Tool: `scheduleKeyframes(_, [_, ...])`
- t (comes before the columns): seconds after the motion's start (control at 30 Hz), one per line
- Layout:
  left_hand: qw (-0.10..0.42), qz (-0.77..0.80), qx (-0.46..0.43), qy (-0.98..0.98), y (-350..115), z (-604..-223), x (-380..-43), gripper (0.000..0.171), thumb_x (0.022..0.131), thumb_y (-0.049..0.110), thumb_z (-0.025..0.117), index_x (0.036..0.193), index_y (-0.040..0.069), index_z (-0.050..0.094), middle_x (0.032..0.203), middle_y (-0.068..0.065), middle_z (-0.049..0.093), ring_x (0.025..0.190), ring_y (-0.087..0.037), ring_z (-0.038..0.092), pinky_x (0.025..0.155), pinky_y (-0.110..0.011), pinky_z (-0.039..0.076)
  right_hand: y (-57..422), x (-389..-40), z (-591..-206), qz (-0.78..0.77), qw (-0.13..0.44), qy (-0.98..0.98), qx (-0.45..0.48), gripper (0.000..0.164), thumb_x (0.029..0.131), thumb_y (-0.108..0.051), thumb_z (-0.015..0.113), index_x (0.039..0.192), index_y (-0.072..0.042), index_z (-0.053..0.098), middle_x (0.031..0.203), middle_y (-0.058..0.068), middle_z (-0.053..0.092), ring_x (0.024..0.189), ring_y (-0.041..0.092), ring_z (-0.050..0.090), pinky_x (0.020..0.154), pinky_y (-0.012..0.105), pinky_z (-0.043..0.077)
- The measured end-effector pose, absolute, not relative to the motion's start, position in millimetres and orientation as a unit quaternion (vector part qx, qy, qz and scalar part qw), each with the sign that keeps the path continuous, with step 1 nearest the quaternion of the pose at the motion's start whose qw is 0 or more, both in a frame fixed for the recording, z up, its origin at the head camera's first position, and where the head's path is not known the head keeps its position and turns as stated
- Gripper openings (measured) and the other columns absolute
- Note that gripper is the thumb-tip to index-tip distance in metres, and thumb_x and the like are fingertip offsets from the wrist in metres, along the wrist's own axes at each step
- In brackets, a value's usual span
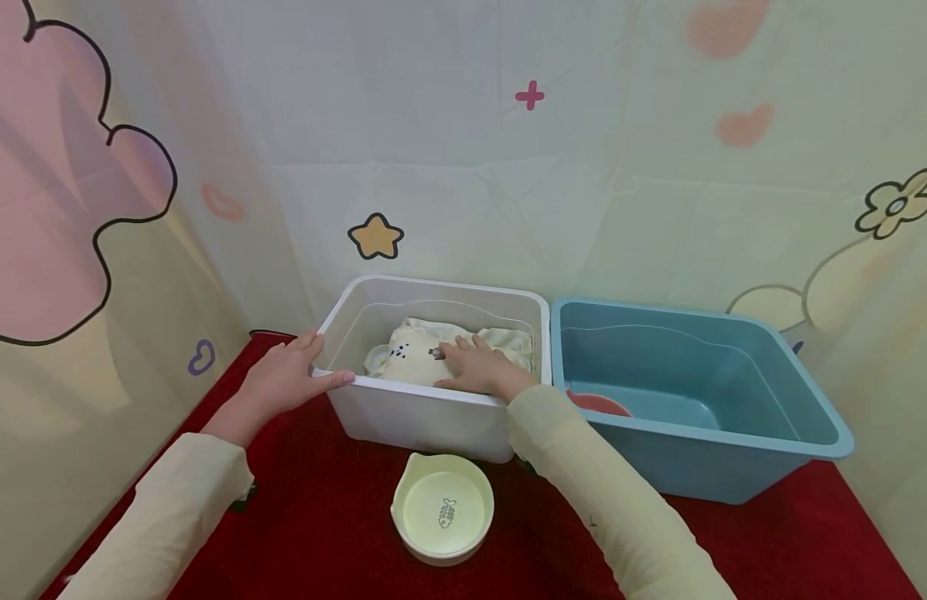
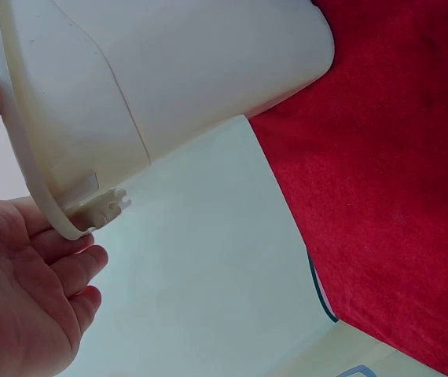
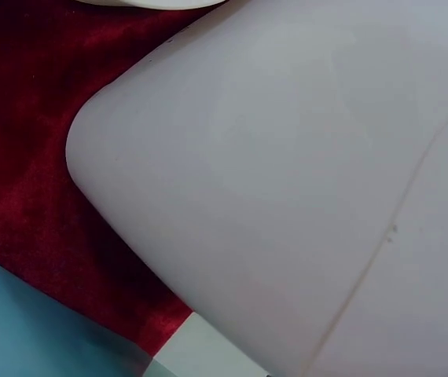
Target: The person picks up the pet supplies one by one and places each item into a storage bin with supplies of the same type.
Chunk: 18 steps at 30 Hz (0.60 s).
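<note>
A white plastic tub (image 1: 426, 421) stands against the back curtain in the head view, holding cream-coloured cloth items (image 1: 413, 354) with small dark prints. My left hand (image 1: 278, 377) grips the tub's left front corner. In the left wrist view, the fingers of that hand (image 2: 31, 290) bend around the rim, with the thumb farther along it. My right hand (image 1: 478, 367) reaches over the front rim and rests on the cloth, its fingers spread. Only the tub's outer wall (image 3: 247, 173) fills most of the right wrist view; the right hand is hidden there.
To the right, beside the white tub, is a blue tub (image 1: 696, 467) with a red rounded object (image 1: 598, 404) inside, partly hidden. A pale yellow bowl (image 1: 444, 546) with a fish drawing sits in front, on the red cloth (image 1: 321, 525). Printed curtains (image 1: 448, 192) rise behind and at the sides.
</note>
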State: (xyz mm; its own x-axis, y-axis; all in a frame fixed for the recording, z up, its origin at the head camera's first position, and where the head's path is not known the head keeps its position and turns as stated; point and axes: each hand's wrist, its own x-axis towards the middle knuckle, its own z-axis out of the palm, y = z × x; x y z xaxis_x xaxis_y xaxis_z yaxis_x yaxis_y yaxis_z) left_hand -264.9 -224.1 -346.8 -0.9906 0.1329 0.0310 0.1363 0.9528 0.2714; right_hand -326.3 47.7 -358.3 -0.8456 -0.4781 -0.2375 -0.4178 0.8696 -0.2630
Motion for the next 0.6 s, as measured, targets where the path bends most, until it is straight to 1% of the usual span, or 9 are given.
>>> scheduleKeyframes(0.23, [0.010, -0.135, -0.072, -0.988, -222.7, -344.5, -262.6, 0.100, 0.071, 0.075, 0.042, 0.140, 0.004, 0.022, 0.142, -0.023, 0.023, 0.123, -0.044, 0.031, 0.091, -0.061, 0.033, 51.3, -325.2, -355.5, -0.100, 0.143, 0.955, -0.238, 0.068, 0.085, -0.050, 0.047, 0.141, -0.020, 0.023, 0.148, 0.010, 0.015, 0.136, 0.034, 0.006, 0.107, 0.053, 0.016])
scheduleKeyframes(0.6, [0.008, -0.136, -0.072, -0.988, -224.0, -346.0, -264.0, 0.101, 0.070, 0.075, 0.041, 0.139, 0.003, 0.023, 0.142, -0.025, 0.023, 0.124, -0.045, 0.028, 0.092, -0.062, 0.031, 56.3, -322.3, -350.2, -0.101, 0.133, 0.950, -0.264, 0.065, 0.087, -0.048, 0.045, 0.140, -0.016, 0.026, 0.147, 0.013, 0.019, 0.135, 0.033, 0.012, 0.108, 0.047, 0.018])
